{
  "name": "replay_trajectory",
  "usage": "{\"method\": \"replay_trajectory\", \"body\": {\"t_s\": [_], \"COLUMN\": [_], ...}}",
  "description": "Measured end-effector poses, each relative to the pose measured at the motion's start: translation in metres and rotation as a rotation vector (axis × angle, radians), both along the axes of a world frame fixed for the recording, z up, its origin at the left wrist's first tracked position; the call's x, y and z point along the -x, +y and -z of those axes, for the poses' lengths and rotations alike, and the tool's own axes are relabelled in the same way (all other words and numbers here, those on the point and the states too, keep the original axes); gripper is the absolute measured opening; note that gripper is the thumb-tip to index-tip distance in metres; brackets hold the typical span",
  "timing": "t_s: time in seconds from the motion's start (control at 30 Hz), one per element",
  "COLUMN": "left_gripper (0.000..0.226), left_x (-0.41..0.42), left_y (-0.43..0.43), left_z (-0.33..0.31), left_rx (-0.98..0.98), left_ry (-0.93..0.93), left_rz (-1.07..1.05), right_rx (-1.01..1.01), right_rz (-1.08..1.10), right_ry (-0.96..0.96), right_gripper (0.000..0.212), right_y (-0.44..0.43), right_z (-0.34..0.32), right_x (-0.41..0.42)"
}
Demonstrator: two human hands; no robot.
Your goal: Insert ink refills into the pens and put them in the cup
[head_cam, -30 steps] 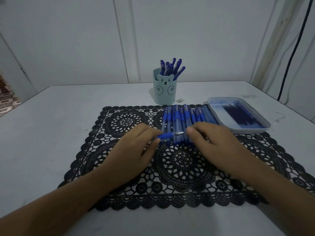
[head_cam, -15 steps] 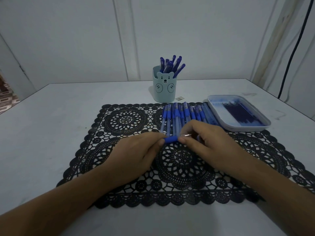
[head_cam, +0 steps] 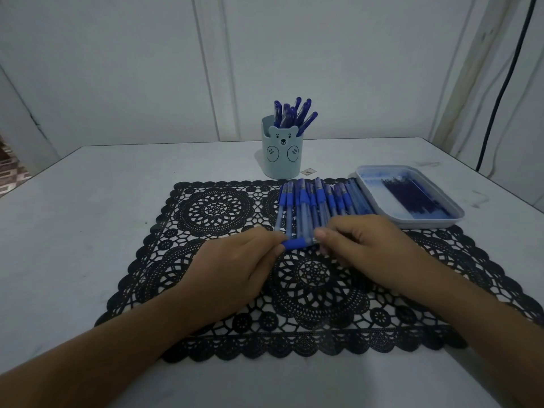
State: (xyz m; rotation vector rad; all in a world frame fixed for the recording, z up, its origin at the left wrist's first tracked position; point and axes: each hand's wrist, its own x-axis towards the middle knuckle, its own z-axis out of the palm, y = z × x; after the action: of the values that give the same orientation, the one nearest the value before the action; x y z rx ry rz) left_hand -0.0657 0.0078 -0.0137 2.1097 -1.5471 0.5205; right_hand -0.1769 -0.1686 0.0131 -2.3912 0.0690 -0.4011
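Hands: left hand (head_cam: 235, 269) and right hand (head_cam: 362, 245) meet above the middle of a black lace mat (head_cam: 206, 213), with one blue pen (head_cam: 297, 243) held crosswise between them.
Left fingers (head_cam: 272, 241): we see them curled round the blue pen's barrel, its dark blue grip sticking out toward the right.
Right fingers (head_cam: 328, 232): bent and pinching the blue pen at its pale tip end; what lies under them we cannot make out.
Row of pens (head_cam: 318, 204): laid side by side on the far part of the lace mat, just beyond the hands.
Cup (head_cam: 282, 156): pale blue with a bear face, upright on the bench (head_cam: 73, 231) just behind the lace mat, well apart from the hands, with a bunch of pens (head_cam: 294, 114) standing in it.
Refills (head_cam: 412, 198): dark sticks lying in a shallow light tray (head_cam: 453, 220) at our right, beside the row.
Background: we note a black cable (head_cam: 500, 83) hanging down the white wall at right.
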Motion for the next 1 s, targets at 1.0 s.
{"method": "replay_trajectory", "body": {"t_s": [1.0], "left_gripper": [0.042], "left_x": [-0.009], "left_y": [-0.001], "left_z": [0.003], "left_rx": [-0.02], "left_ry": [0.166], "left_rz": [-0.098], "right_rx": [-0.115], "right_rz": [0.178], "right_ry": [-0.109], "right_gripper": [0.012], "right_y": [-0.017], "right_z": [-0.007], "right_x": [-0.003]}}
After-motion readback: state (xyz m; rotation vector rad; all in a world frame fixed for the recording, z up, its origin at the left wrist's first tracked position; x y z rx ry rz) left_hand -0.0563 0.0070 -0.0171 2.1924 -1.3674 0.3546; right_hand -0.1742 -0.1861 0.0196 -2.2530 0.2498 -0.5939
